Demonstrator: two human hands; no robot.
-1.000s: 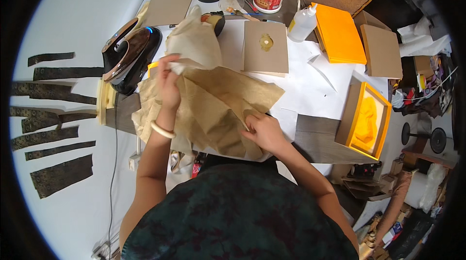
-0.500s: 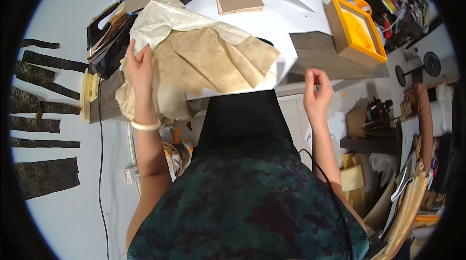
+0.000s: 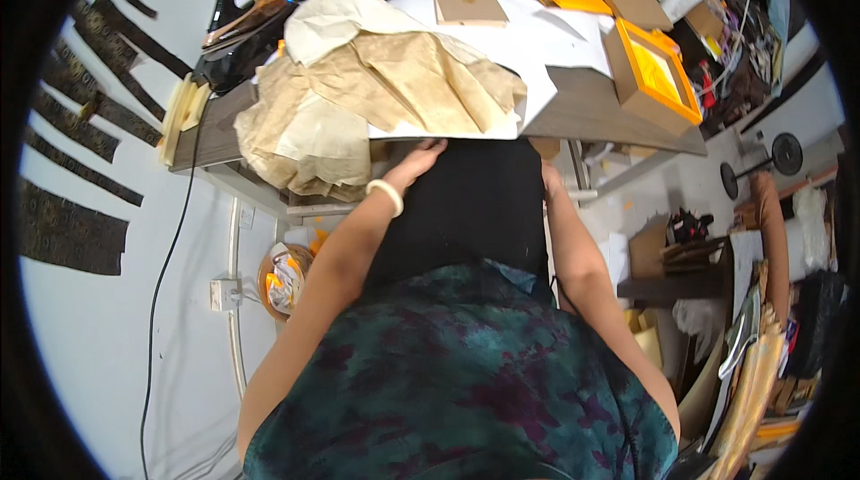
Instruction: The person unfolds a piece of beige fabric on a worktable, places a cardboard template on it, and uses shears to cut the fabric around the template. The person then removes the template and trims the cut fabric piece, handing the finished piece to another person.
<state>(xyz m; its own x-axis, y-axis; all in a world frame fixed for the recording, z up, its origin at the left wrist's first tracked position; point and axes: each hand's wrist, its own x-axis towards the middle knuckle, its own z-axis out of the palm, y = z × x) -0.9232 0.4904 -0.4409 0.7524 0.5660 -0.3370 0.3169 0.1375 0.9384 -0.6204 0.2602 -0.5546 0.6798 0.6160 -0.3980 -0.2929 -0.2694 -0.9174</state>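
Black iron (image 3: 240, 52) and orange box (image 3: 638, 84) flank the beige cloth (image 3: 403, 77), crumpled on the surface (image 3: 587, 106) and overhanging its front edge, near the left hand (image 3: 419, 161), farther from the right hand (image 3: 551, 178), both beside the black-clad lap (image 3: 466, 202), finger spread indeterminable.

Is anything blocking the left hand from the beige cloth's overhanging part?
Nothing visible is: the overhanging part of the beige cloth hangs left of the left hand, with an open gap between them.

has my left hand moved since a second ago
Yes: the left hand moved off the tan fabric, back and rightward past the front edge of the table.
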